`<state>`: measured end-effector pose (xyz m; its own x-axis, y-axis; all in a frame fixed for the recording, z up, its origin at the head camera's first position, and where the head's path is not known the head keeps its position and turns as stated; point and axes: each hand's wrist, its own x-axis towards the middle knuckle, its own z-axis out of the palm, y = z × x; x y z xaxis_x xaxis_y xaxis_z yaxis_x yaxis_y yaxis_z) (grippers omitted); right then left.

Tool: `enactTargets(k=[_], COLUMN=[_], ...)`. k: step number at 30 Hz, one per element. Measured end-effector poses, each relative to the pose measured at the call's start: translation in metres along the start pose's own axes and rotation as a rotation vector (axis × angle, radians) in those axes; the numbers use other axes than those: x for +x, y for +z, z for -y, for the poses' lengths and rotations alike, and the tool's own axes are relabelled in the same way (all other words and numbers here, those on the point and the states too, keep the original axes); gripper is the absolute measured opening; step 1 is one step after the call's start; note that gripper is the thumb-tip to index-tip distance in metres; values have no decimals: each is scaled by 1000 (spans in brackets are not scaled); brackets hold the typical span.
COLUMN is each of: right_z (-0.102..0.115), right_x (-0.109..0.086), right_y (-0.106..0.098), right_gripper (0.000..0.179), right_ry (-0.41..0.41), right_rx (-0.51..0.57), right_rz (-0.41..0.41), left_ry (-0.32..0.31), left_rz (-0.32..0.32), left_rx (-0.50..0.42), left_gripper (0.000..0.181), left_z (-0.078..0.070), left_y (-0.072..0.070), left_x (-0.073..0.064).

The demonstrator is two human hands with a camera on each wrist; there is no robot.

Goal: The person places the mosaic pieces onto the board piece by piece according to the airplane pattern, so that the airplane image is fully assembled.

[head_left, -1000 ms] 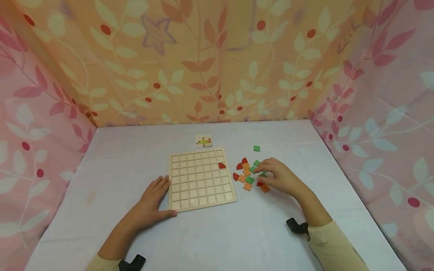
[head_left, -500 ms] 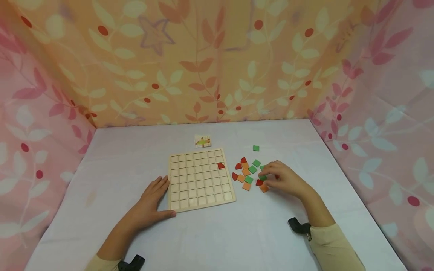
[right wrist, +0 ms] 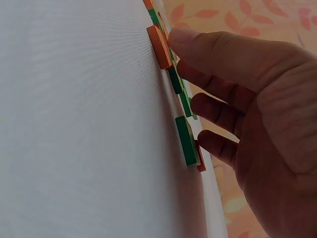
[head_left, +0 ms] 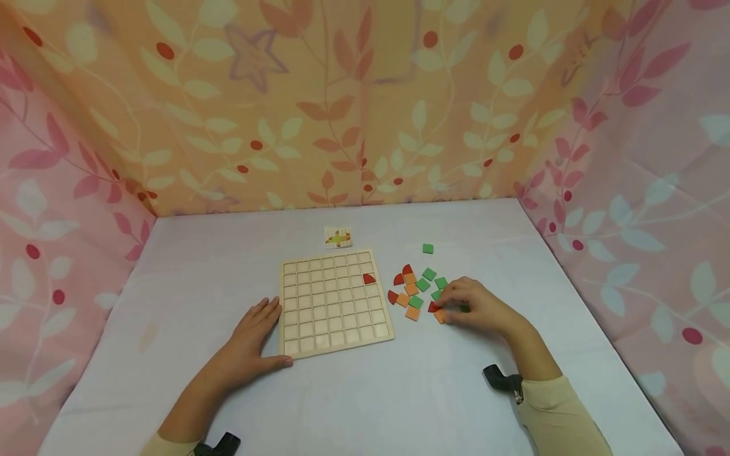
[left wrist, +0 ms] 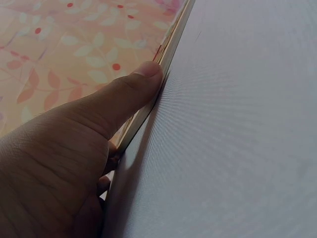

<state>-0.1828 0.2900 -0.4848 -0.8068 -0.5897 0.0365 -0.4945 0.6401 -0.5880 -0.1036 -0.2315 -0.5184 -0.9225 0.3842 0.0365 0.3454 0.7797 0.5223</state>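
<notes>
A pale wooden grid board [head_left: 332, 310] lies on the white-covered counter [head_left: 365, 405], and its shallow square compartments show bare wood except one: in the rightmost column, third row from the far edge, sits a red quarter-circle piece [head_left: 369, 278]. The left hand [head_left: 251, 335] rests against the board's near left corner, fingers stretched along the left side and thumb at the near edge. To the board's right are the loose pieces: orange squares [head_left: 402, 300], green squares [head_left: 422, 284] and more red quarter-circles [head_left: 393, 296], with a single green square [head_left: 428, 249] set apart beyond them. The right hand [head_left: 478, 307] is over this group's right side, fingers loosely bent and thumb apart; whether the fingertips touch a piece cannot be told. Beyond the board lies a small printed card [head_left: 338, 237].
</notes>
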Motion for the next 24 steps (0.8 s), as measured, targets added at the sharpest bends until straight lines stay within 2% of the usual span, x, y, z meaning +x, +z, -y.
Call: enactTargets(k=[6, 12, 20, 24], right_z=[-2, 0, 1, 0], right_x=[-2, -3, -3, -3], right_y=[1, 1, 2, 3], right_gripper=[28, 27, 28, 29], right_ry=[-3, -1, -6, -15], right_rx=[-32, -50, -73, -72], right_rz=[40, 32, 24, 11], left_ry=[2, 10, 55, 54], left_rz=[-8, -7, -53, -49], left_rx=[4, 5, 29, 20], left_gripper=[120, 120, 117, 117], left_z=[0, 1, 4, 3], left_y=[1, 1, 4, 3], left_x=[-1, -1, -1, -1])
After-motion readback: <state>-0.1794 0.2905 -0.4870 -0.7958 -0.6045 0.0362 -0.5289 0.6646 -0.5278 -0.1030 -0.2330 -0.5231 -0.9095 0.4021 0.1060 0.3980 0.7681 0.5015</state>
